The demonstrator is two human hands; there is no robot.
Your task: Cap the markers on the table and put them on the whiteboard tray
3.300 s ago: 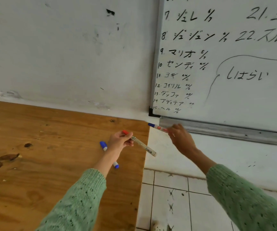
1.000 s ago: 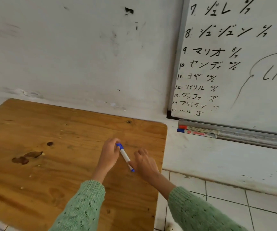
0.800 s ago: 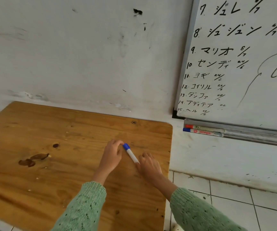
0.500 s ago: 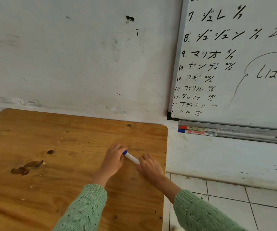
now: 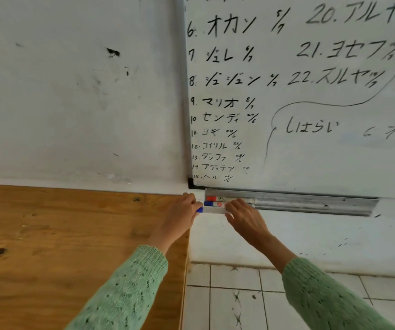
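A white marker with a blue end (image 5: 212,210) is held level between both hands, just below the left end of the metal whiteboard tray (image 5: 310,204). My left hand (image 5: 179,216) grips its blue left end. My right hand (image 5: 244,216) covers its right end. In the tray lie a red-capped marker (image 5: 229,199) and, in front of it, a blue-capped marker (image 5: 215,204), whose right part my right fingers hide. The held marker's right end is hidden.
The wooden table (image 5: 60,234) fills the lower left, its right edge under my left wrist. The whiteboard (image 5: 310,91) with black writing hangs on the white wall at the right. Tiled floor (image 5: 239,294) lies below.
Both hands lifted the blue marker off the table and carried it right and up to the tray's left end. My view moved right and closer to the board.
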